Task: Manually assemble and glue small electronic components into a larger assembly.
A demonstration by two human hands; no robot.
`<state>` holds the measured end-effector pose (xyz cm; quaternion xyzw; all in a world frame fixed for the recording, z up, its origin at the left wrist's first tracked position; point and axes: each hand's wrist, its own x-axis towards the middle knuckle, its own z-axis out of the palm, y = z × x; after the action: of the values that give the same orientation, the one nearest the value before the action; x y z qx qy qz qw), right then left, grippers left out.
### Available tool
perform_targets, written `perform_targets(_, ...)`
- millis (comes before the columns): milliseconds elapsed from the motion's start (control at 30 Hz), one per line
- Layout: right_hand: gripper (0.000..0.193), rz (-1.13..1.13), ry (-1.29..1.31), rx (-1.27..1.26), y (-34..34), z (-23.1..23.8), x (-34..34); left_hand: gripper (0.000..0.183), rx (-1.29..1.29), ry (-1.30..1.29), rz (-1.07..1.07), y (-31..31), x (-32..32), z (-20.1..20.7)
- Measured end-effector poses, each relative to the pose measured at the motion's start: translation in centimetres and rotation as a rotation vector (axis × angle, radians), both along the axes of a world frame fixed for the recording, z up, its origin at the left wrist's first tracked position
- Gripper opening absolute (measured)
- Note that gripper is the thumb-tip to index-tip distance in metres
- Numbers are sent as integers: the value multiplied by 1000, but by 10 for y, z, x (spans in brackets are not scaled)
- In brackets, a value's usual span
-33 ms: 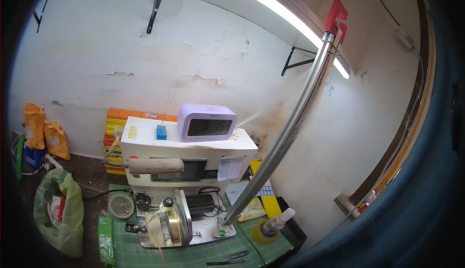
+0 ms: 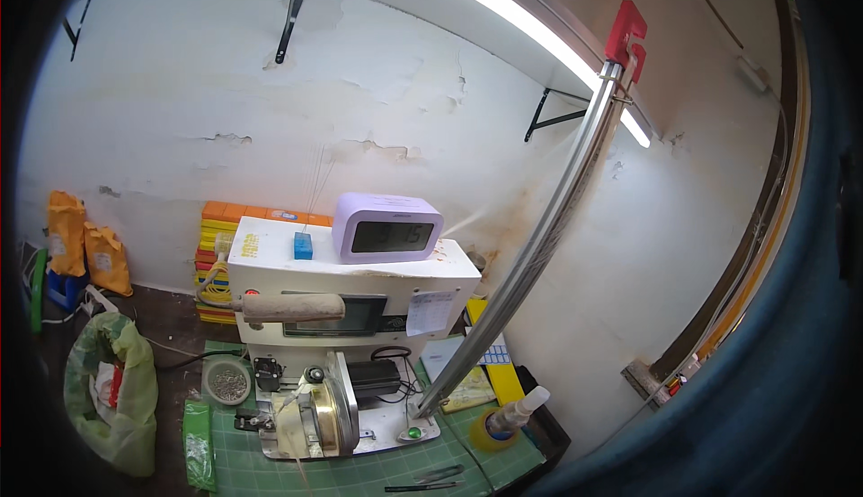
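Observation:
Neither my left hand nor my right hand shows in the head view. A white boxy machine (image 2: 270,261) with a dark screen (image 2: 362,315) stands against the wall. In front of it, a brass-coloured wheel (image 2: 325,420) sits on a white metal plate (image 2: 382,441), with a black motor-like block (image 2: 374,377) behind. A thin strand hangs from the wheel toward the lower edge. Tweezers (image 2: 438,474) and a thin black tool (image 2: 419,488) lie on the green cutting mat (image 2: 360,477). To the left is a round dish (image 2: 226,382) of small metallic bits.
A slanted metal rail (image 2: 530,254) with a red top rises across the right side. A lilac clock (image 2: 387,227) and blue block (image 2: 303,245) with thin wires top the machine. A lined bin (image 2: 135,425), green packet (image 2: 199,443) and clear bottle (image 2: 517,409) stand around.

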<state>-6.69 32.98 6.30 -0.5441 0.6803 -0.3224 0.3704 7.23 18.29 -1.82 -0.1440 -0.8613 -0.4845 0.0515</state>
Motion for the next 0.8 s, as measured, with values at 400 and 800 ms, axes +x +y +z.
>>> perform_targets(400,38,36,16,-33,-1,-4,3,33,68,27,17,4,4,7)
perform_targets(800,36,20,-3,0,-1,-2,1,29,71,55,42,5,2,5)
